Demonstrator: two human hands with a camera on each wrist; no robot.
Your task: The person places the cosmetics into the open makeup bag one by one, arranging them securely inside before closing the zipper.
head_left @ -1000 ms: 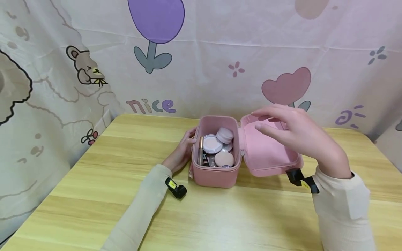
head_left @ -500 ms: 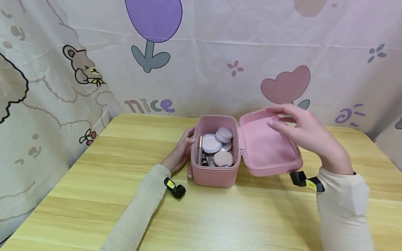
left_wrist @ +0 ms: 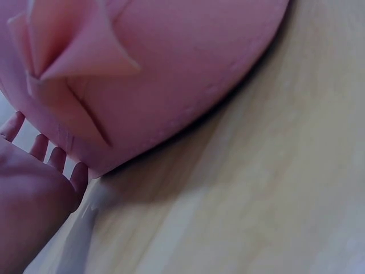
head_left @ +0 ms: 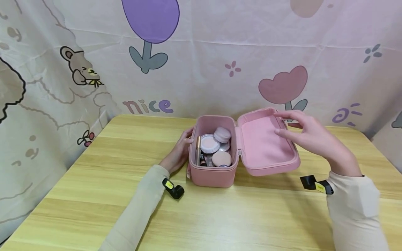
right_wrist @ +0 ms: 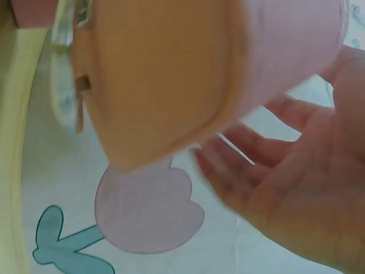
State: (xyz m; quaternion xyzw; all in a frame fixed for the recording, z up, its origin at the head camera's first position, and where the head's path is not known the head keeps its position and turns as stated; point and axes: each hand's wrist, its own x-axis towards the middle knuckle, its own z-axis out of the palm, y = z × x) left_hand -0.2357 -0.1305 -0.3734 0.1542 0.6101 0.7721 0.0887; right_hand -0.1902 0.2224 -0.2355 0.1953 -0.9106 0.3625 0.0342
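A pink makeup case (head_left: 213, 177) sits on the table with its lid (head_left: 267, 144) swung out to the right on its hinge. Inside are a slim tube with a gold cap (head_left: 198, 150), a round compact (head_left: 209, 143), a small round container tilted on its side (head_left: 222, 135) and a pale round cosmetic (head_left: 221, 158). My left hand (head_left: 178, 153) rests against the left wall, fingertips touching it low down in the left wrist view. My right hand (head_left: 314, 139) is at the lid's far right edge, fingers loosely extended, thumb overlapping its inside in the head view.
The case stands on a wood-grain table (head_left: 201, 216). Behind it hangs a printed cloth (head_left: 207, 80) with flowers and a bear, close to the table's back edge. A folded pink tab (left_wrist: 80, 63) sticks out from the case's side.
My right hand has moved right, from over the lid's inside to its far right edge. The left hand keeps its place on the case, and the lid stays turned out.
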